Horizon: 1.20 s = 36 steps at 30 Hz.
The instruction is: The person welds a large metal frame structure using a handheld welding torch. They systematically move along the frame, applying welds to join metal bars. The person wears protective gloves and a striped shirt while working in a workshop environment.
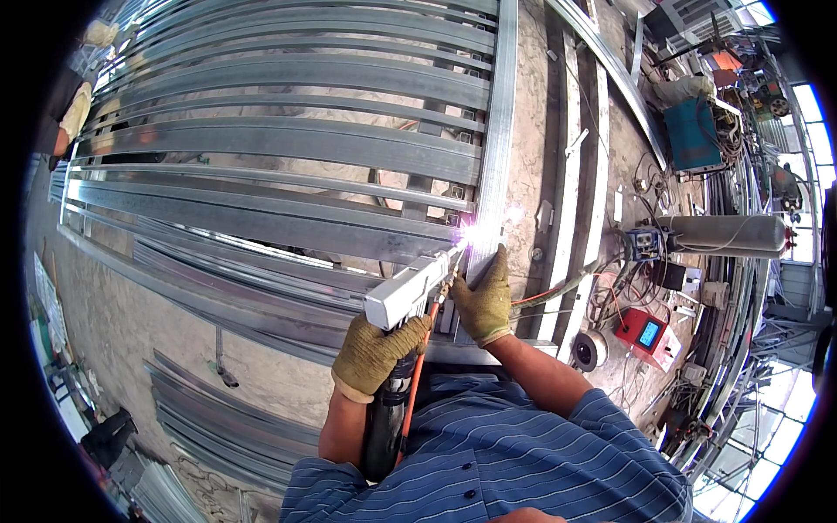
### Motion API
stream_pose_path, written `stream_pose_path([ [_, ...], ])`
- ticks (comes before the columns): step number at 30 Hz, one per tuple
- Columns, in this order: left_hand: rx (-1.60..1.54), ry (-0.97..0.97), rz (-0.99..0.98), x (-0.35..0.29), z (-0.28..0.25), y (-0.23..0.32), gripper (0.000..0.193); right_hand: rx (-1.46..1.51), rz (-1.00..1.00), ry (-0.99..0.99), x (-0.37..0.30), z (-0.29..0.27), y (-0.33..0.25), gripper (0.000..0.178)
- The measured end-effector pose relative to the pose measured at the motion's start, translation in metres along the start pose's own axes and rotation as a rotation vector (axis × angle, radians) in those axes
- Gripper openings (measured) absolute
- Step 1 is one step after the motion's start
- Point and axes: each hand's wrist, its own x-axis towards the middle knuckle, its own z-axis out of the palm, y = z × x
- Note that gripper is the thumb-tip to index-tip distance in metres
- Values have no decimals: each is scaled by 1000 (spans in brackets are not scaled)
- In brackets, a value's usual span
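My left hand (373, 356), in a worn olive-yellow work glove, is closed round the handle of a grey, boxy welding gun (410, 288). A black cable (388, 414) and an orange hose (414, 397) run down from it towards my body. At its tip a bright violet-white arc glows where a flat bar meets the long steel tube (493, 131). Just below the arc, my right hand (485, 303), gloved alike, grips that tube with thumb and fingers on either side. The glare hides the joint itself. Many parallel galvanised bars form the frame (288, 144) left of the tube.
On the right stand a red box with a lit screen (647, 336), a wire spool (590, 350), a grey gas cylinder (728, 234) and a teal machine (693, 135). Cables (602, 275) trail over the floor. Loose steel lengths (218, 418) lie lower left. Another person's glove (77, 113) shows far left.
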Motion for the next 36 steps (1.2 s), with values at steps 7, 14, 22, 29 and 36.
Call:
stream_pose_path([
  [7, -8, -2, -14, -3, -1, -2, 38, -16, -11, 9, -1, 2, 1, 105],
  [14, -30, -1, -8, -5, 2, 2, 38, 20, 3, -17, 1, 1, 1, 107],
  [22, 12, 13, 3, -6, 2, -5, 40, 76, -7, -6, 0, 11, 15, 108],
  [29, 27, 8, 9, -8, 1, -5, 43, 43, 0, 6, 3, 6, 5, 107],
  [36, 9, 17, 2, -10, 2, -9, 43, 71, -15, -11, 2, 4, 5, 106],
])
